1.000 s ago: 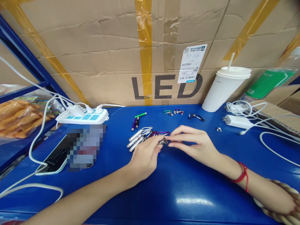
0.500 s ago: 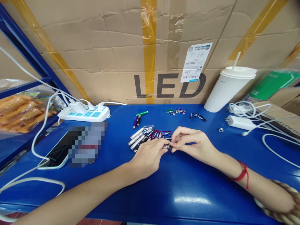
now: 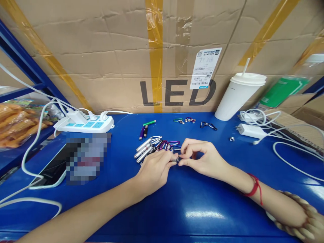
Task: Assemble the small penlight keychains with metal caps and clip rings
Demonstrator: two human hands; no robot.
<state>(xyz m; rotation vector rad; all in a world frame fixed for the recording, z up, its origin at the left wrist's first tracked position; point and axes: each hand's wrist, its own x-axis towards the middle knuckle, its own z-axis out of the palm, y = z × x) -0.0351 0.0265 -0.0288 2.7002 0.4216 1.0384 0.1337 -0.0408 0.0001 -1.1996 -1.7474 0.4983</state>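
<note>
My left hand [image 3: 155, 168] is closed around a small metal tube [image 3: 178, 159], whose dark round end pokes out toward the right. At that end, the thumb and fingers of my right hand [image 3: 204, 157] are pinched together on the tube. Whether a smaller part sits between those fingertips is hidden. Behind my left hand lies a pile of silver penlights [image 3: 143, 152], partly covered by it. Purple and pink carabiner clips [image 3: 164, 144] are mixed in at the pile's right side.
Farther back lie a green tube [image 3: 149, 123], purple and black tubes [image 3: 143, 131], small clips and discs [image 3: 189, 119] and a black clip [image 3: 209, 126]. A power strip [image 3: 101, 125] and phone [image 3: 48, 172] stand left. A white cup [image 3: 235, 98] and charger [image 3: 250, 131] are right.
The view has shifted slightly, so everything sits a little farther left. My right fingertips have closed in on the tube's end, covering more of it. My left hand keeps its hold.
</note>
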